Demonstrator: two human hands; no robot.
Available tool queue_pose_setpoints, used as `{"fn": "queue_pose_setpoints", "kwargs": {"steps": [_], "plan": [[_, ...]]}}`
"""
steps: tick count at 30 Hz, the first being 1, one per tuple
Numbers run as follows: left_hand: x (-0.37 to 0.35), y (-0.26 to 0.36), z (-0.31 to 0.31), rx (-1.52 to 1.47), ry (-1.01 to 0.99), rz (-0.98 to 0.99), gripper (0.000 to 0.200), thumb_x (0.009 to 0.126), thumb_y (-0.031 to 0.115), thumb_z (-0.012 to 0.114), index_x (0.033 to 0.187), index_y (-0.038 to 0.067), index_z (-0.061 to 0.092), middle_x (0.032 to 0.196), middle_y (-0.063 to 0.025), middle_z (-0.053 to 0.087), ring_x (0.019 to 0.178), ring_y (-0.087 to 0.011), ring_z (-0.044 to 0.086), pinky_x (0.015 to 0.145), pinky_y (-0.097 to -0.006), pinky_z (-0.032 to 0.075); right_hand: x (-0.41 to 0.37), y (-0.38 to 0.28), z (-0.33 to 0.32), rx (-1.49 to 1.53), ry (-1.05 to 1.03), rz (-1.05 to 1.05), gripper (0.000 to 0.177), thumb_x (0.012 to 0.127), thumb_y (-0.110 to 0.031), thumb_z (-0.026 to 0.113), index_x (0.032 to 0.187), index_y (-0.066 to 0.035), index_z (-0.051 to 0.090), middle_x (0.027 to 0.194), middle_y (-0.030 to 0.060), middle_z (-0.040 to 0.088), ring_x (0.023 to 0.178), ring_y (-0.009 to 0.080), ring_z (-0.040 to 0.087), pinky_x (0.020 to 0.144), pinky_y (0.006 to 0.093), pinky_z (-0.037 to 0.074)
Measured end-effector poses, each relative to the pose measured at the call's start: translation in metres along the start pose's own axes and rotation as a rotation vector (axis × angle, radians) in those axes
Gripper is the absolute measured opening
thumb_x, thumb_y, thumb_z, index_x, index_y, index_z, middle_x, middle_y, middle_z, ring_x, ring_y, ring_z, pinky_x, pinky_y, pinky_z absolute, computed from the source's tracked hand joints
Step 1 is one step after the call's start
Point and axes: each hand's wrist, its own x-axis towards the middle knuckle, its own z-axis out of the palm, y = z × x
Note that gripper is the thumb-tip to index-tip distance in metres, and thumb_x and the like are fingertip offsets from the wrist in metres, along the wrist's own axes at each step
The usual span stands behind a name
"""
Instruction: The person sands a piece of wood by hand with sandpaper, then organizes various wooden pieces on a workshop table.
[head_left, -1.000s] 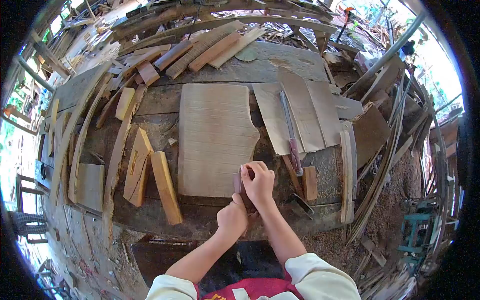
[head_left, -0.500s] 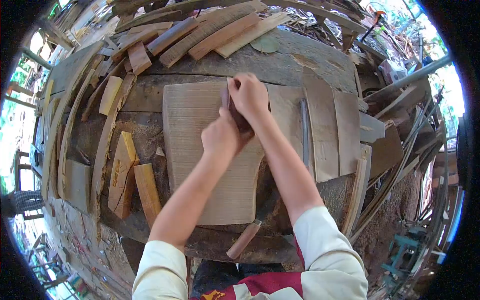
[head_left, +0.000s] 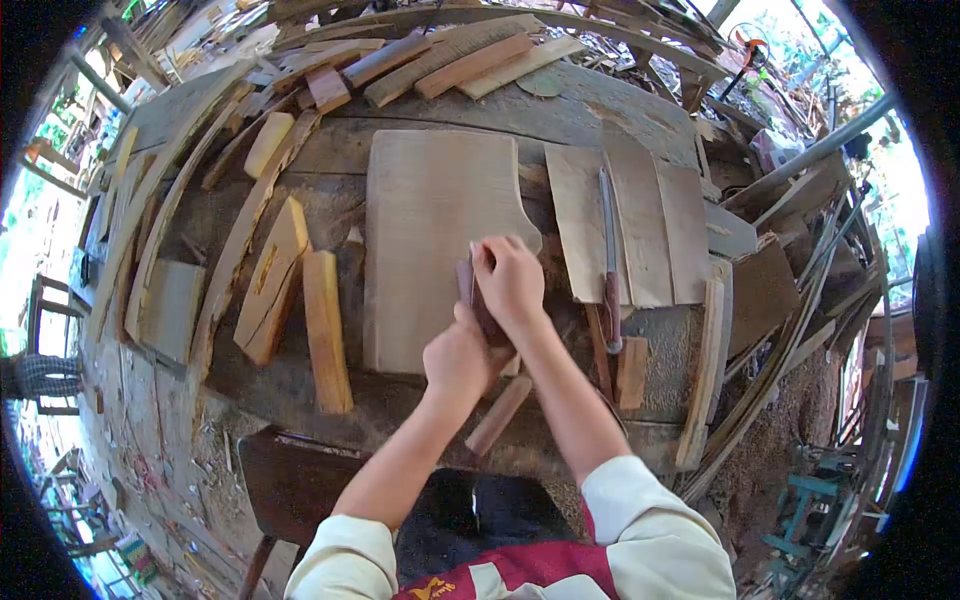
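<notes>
A pale wooden board (head_left: 430,240) with a curved right edge lies flat on the dark workbench (head_left: 400,405). Over its lower right part, both hands grip a dark brown block (head_left: 487,320), mostly hidden by the fingers. My left hand (head_left: 457,355) is closed round its near left side. My right hand (head_left: 510,280) wraps its upper right side. A brown wooden handle (head_left: 500,415) lies at the bench's front edge, just below the hands. To the right, a long narrow blade with a brown handle (head_left: 611,290) rests on brown sheets (head_left: 665,240).
Two wooden blocks (head_left: 327,330) lie left of the board. Long rough strips (head_left: 240,230) line the left side, and offcuts (head_left: 475,65) are piled along the back. Thin strips (head_left: 790,320) stand at the right. A dark stool (head_left: 290,480) is below the bench at front left.
Both hands have come down toward the near edge of the board with the dark block. The camera view has shifted, showing the long blade's handle and a stool.
</notes>
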Motion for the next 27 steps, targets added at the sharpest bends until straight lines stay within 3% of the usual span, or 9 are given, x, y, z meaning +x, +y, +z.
{"fn": "queue_pose_setpoints", "kwargs": {"steps": [5,11,15,18,21,27], "plan": [[-0.094,-0.026,0.002,-0.002,-0.007,0.000,0.066,0.063,0.051,0.070,0.089,-0.001,0.039,0.061,-0.0129,0.060,0.056,-0.0299,0.063,0.048,-0.0375,0.050,-0.089,-0.032,-0.017,0.076,-0.015,0.001,0.011,0.079,-0.018,0.061,0.079,-0.007,0.062,0.081,0.0122,0.060,0.074,0.0317,0.058,0.064,0.0387,0.048],[-0.097,-0.036,0.002,0.019,0.012,0.040,0.064,0.062,0.053,0.070,0.085,0.001,0.040,0.058,-0.0105,0.059,0.052,-0.0265,0.062,0.044,-0.0345,0.049,-0.091,-0.041,-0.014,0.097,-0.045,0.027,0.013,0.078,-0.018,0.063,0.078,-0.005,0.062,0.082,0.0105,0.060,0.072,0.0304,0.059,0.063,0.0369,0.048],[-0.050,-0.032,-0.003,0.030,0.036,0.038,0.062,0.062,0.050,0.071,0.085,0.001,0.040,0.058,-0.0101,0.059,0.053,-0.0264,0.062,0.045,-0.0350,0.049,-0.045,-0.032,0.000,0.098,-0.042,0.030,0.013,0.079,-0.019,0.062,0.078,-0.006,0.062,0.081,0.0098,0.060,0.074,0.0299,0.059,0.064,0.0365,0.048],[0.009,-0.028,-0.005,-0.011,0.098,0.045,0.065,0.064,0.049,0.070,0.090,-0.001,0.038,0.061,-0.0141,0.060,0.056,-0.0320,0.062,0.049,-0.0397,0.049,0.014,-0.020,0.020,0.088,-0.028,0.004,0.014,0.080,-0.021,0.060,0.078,-0.007,0.063,0.081,0.0107,0.060,0.074,0.0306,0.059,0.065,0.0378,0.047],[0.081,-0.011,-0.027,-0.029,0.128,0.015,0.060,0.064,0.046,0.071,0.089,0.000,0.041,0.063,-0.0132,0.062,0.059,-0.0295,0.063,0.052,-0.0396,0.050,0.083,-0.003,0.041,0.053,-0.013,-0.004,0.017,0.080,-0.024,0.059,0.078,-0.008,0.064,0.082,0.0119,0.061,0.075,0.0318,0.059,0.066,0.0392,0.047],[0.209,0.001,-0.057,0.112,0.144,0.042,0.064,0.066,0.053,0.066,0.094,0.001,0.041,0.071,-0.0145,0.064,0.066,-0.0310,0.064,0.058,-0.0389,0.051,0.207,0.015,0.077,0.051,0.052,-0.019,0.024,0.081,-0.030,0.055,0.077,-0.008,0.064,0.085,0.0146,0.061,0.076,0.0341,0.059,0.069,0.0417,0.047]]}}
